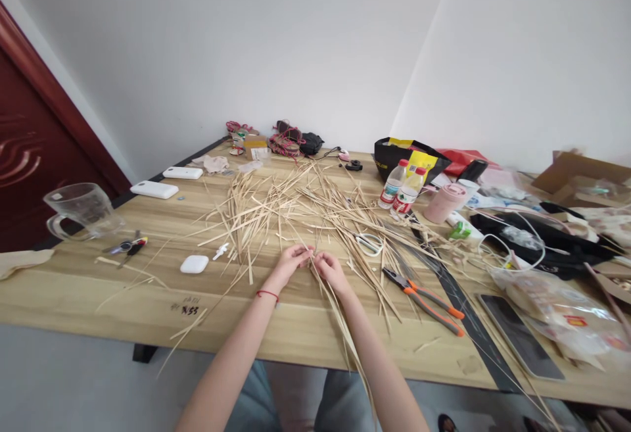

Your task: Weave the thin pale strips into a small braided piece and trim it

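Note:
My left hand (pixel 292 264), with a red string at its wrist, pinches the upper end of some thin pale strips over the table's middle. Close beside it, my right hand (pixel 329 269) has its fingers closed on the same strips. The held strips (pixel 345 330) run down between my forearms and past the table's front edge. Beyond both hands lies a loose pile of similar strips (pixel 256 205), spread across the wooden table (pixel 123 300). White-handled scissors (pixel 369 244) rest among the strips to the right of my right hand.
Orange-handled pliers (pixel 426 300) and a phone (pixel 520 336) lie on the right. Two bottles (pixel 405 194), a pink cup (pixel 445 203) and bags stand behind them. On the left are a glass jug (pixel 83 212), a white case (pixel 194 264) and small tools (pixel 131 246).

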Available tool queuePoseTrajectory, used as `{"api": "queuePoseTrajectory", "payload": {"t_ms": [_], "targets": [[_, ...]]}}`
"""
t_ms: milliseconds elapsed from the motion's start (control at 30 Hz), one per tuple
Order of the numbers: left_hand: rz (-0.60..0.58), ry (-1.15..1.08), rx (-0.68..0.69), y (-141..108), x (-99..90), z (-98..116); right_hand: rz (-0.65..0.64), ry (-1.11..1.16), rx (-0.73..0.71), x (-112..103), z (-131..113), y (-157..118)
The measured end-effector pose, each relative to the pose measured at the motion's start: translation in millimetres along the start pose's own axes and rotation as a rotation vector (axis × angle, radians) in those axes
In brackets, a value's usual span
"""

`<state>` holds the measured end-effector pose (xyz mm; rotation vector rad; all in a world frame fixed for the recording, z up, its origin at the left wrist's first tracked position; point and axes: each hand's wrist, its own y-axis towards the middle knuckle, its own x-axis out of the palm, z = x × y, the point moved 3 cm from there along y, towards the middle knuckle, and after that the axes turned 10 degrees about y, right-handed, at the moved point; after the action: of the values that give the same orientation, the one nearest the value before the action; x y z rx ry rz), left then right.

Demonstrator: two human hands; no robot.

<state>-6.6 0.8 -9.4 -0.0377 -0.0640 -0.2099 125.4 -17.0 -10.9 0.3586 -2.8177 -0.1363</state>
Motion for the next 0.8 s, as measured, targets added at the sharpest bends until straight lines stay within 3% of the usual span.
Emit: {"api": "queuePoseTrajectory", "payload": {"t_ms": [400,567,800], "targets": [[-0.037,-0.002,0.009,-0.1,-0.7,1.5,0.148,0.156,-0.015,-9.5,3.4,3.4],[-0.033,0.015,0.030,0.7,0.7,-1.6,0.056,0.030,-0.024,-5.0,-1.8,0.7],[0.085,0.015,0.045,3.8,-1.8,-5.8,0.015,-0.107,-0.053,-2.9,-4.3,-1.5]]}}
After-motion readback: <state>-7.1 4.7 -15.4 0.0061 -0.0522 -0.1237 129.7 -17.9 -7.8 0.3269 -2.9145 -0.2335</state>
